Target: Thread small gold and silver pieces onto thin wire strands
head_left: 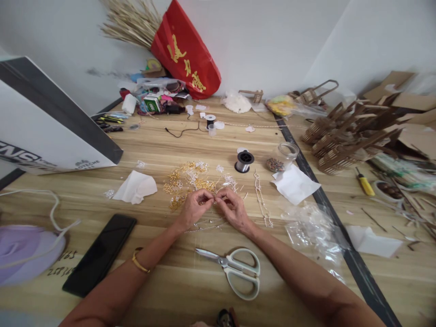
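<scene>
Fingertips of my left hand point(196, 207) and my right hand point(233, 209) meet in a pinch over the middle of the table. What they pinch is too small to make out. Just below them lies a silver beaded chain point(207, 225), partly hidden by the hands. Beyond my left hand spreads a loose pile of gold jewelry findings point(175, 186), with white and clear pieces mixed in. Small white sticks point(230, 182) lie beyond my right hand. To its right rests a second chain point(260, 197). Scissors point(231, 268) with pale handles lie between my forearms.
A spool of wire point(244, 161) and a glass jar of beads point(282, 156) stand at right centre, near white paper point(295, 184) and clear plastic bags point(315, 227). Left are a black phone point(100, 254), crumpled tissue point(135, 187) and a large box point(51, 122). Woven baskets point(340, 136) crowd the right.
</scene>
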A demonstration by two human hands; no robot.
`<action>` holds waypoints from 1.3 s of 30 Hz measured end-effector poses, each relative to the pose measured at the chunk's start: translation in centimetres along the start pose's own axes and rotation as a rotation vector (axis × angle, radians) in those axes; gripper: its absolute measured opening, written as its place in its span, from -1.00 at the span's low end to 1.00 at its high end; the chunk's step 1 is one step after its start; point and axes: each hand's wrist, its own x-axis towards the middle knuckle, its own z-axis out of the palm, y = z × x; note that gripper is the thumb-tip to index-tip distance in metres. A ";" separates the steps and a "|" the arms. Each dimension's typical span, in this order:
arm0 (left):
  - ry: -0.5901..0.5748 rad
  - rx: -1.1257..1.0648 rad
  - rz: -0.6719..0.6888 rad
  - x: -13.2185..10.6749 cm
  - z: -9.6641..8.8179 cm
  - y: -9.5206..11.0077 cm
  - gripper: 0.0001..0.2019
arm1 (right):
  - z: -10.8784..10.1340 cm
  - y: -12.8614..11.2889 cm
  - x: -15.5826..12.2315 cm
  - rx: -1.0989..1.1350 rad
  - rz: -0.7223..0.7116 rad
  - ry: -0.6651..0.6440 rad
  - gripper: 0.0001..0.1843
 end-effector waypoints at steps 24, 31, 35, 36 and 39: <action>0.003 -0.122 -0.178 0.4 -0.4 -0.1 -0.83 | 0.1 0.7 0.0 0.078 0.112 0.073 -0.83; 0.003 -0.145 -0.205 0.3 -0.6 0.2 -0.83 | 0.0 0.7 0.0 -0.013 0.070 0.056 -0.87; 0.006 -0.152 -0.202 0.2 -0.6 0.5 -0.84 | 0.0 0.8 0.0 -0.039 0.065 0.060 -0.87; 0.008 -0.159 -0.201 0.2 -0.6 0.6 -0.83 | 0.0 0.8 0.0 -0.048 0.060 0.058 -0.87; 0.013 -0.172 -0.200 0.2 -0.6 0.4 -0.82 | 0.0 0.8 0.0 -0.065 0.048 0.053 -0.87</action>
